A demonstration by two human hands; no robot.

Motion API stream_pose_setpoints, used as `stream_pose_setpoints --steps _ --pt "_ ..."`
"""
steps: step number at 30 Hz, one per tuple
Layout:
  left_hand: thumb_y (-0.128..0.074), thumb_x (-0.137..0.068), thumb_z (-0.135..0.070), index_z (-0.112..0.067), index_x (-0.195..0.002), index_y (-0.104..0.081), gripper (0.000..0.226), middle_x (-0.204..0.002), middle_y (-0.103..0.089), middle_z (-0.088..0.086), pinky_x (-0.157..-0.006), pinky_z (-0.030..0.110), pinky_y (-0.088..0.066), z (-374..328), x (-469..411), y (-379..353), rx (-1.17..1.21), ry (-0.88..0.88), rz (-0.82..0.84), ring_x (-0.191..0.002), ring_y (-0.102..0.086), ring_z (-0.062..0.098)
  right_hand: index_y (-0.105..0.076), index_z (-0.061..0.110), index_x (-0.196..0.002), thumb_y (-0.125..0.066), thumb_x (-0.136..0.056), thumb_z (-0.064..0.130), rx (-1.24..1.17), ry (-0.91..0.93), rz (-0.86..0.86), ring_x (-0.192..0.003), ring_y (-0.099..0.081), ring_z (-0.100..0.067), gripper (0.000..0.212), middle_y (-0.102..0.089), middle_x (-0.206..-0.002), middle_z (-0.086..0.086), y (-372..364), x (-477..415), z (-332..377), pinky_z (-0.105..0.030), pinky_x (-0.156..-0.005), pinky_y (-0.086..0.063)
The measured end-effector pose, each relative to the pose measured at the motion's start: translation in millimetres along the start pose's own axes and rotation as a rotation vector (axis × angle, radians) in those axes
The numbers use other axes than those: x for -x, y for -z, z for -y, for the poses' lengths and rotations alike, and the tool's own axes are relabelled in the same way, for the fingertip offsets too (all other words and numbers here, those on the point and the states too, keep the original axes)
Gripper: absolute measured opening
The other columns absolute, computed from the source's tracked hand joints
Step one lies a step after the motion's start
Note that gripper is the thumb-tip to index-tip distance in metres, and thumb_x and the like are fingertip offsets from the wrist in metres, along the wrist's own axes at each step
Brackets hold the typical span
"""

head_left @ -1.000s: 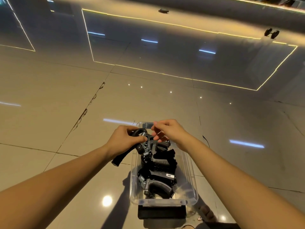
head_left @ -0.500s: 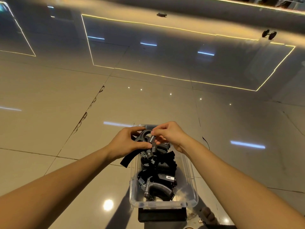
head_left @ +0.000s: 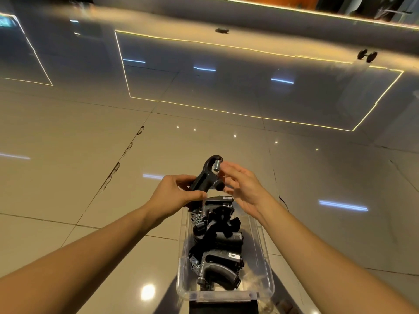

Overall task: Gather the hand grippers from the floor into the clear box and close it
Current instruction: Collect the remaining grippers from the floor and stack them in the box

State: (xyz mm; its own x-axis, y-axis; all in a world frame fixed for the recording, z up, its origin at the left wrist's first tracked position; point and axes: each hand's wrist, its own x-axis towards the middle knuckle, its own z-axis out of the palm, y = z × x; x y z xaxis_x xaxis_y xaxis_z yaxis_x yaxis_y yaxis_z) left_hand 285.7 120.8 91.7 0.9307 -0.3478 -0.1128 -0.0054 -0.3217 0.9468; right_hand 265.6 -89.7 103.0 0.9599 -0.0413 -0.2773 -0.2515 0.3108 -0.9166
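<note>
The left hand (head_left: 179, 196) grips a black hand gripper (head_left: 205, 175) by its handles, just above the clear box (head_left: 264, 257) at its 12 o'clock end. The right hand (head_left: 242, 186), fingers loose and uncurled, hovers at that gripper's 3 o'clock. Other grippers (head_left: 217, 241) lie piled inside the box.

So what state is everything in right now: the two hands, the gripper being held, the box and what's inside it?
Clear box: open, no lid on it.
Grippers in the box: piled loosely, filling it.
Held gripper: in the air over the box's far end, spring end up.
Left hand: grips it by the handle.
Right hand: open, fingers straight, beside its spring.
</note>
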Motion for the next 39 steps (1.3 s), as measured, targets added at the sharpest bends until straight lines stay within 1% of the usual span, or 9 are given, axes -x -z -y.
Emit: stream_pose_setpoints --steps 3,7,13,18,21,25,28,32,39 --pt "-0.085 -0.078 -0.019 -0.021 -0.114 -0.076 0.037 -0.099 -0.079 -0.010 -0.075 0.011 -0.047 -3 -3 -4 0.157 0.083 0.075 -0.093 -0.071 -0.001 -0.060 0.007 -0.134 -0.073 -0.087 0.034 0.026 -0.011 0.151 -0.123 -0.063 -0.027 0.056 -0.069 -0.127 -0.015 0 4 -10 -0.054 -0.114 -0.038" --pt "-0.084 -0.079 -0.021 -0.021 -0.120 -0.075 0.042 -0.110 -0.078 -0.008 -0.081 0.012 -0.044 0 -1 -6 0.227 0.138 0.132 -0.106 -0.069 0.002 -0.056 0.012 -0.141 -0.072 -0.086 0.036 0.077 -0.013 0.222 -0.127 -0.060 -0.028 0.062 -0.068 -0.130 -0.014 1 7 -8 -0.055 -0.118 -0.030" --pt "-0.081 -0.083 -0.022 -0.025 -0.121 -0.074 0.039 -0.113 -0.076 -0.011 -0.076 0.006 -0.045 -1 0 -4 0.208 0.120 0.162 -0.106 -0.068 -0.003 -0.058 0.004 -0.136 -0.078 -0.080 0.033 0.127 0.030 0.181 -0.126 -0.060 -0.031 0.067 -0.069 -0.126 -0.015 -1 6 -9 -0.055 -0.118 -0.032" --pt "-0.081 -0.084 -0.021 -0.025 -0.117 -0.075 0.034 -0.109 -0.077 -0.011 -0.068 0.001 -0.046 -7 0 -5 0.177 0.123 0.193 -0.099 -0.070 -0.004 -0.065 0.003 -0.126 -0.073 -0.082 0.027 0.131 0.075 0.154 -0.122 -0.063 -0.033 0.051 -0.072 -0.120 -0.017 -2 5 -6 -0.051 -0.116 -0.037" --pt "-0.085 -0.078 -0.026 -0.022 -0.120 -0.071 0.044 -0.113 -0.075 -0.009 -0.079 0.008 -0.047 -15 -5 8 0.116 0.136 0.208 -0.104 -0.068 0.000 -0.066 0.004 -0.124 -0.080 -0.076 0.030 0.124 0.088 0.118 -0.116 -0.067 -0.032 0.057 -0.072 -0.117 -0.016 -1 5 -4 -0.049 -0.113 -0.043" --pt "-0.075 -0.085 -0.042 -0.020 -0.114 -0.074 0.036 -0.108 -0.075 -0.003 -0.079 0.027 -0.043 -26 -16 31 0.115 0.120 0.010 -0.097 -0.066 0.009 -0.052 0.022 -0.141 -0.091 -0.069 0.037 0.612 0.149 0.061 -0.119 -0.060 -0.015 0.083 -0.062 -0.127 -0.002 -1 7 -2 -0.033 -0.104 -0.048" --pt "-0.072 -0.085 -0.053 -0.021 -0.110 -0.075 0.040 -0.101 -0.077 0.003 -0.079 0.031 -0.049 -28 -17 28 0.140 0.134 -0.013 -0.089 -0.069 0.014 -0.044 0.027 -0.147 -0.089 -0.071 0.043 0.963 0.260 0.108 -0.118 -0.052 -0.008 0.089 -0.051 -0.129 0.007 -4 10 -6 -0.023 -0.099 -0.042" --pt "-0.077 -0.086 -0.039 -0.018 -0.105 -0.078 0.028 -0.094 -0.079 0.002 -0.077 0.032 -0.048 -24 -19 14 0.108 0.162 0.023 -0.079 -0.070 0.013 -0.037 0.026 -0.153 -0.086 -0.072 0.049 1.142 0.317 0.174 -0.116 -0.050 -0.009 0.097 -0.046 -0.125 0.009 -4 9 -13 -0.023 -0.099 -0.043" --pt "-0.077 -0.086 -0.008 -0.007 -0.097 -0.079 0.011 -0.083 -0.078 0.008 -0.053 0.013 -0.046 -7 -29 4 0.113 0.217 -0.030 -0.065 -0.063 0.009 -0.018 0.030 -0.158 -0.079 -0.068 0.066 1.326 0.394 0.141 -0.132 -0.041 -0.012 0.115 -0.039 -0.143 0.010 10 2 -39 -0.035 -0.111 -0.040"
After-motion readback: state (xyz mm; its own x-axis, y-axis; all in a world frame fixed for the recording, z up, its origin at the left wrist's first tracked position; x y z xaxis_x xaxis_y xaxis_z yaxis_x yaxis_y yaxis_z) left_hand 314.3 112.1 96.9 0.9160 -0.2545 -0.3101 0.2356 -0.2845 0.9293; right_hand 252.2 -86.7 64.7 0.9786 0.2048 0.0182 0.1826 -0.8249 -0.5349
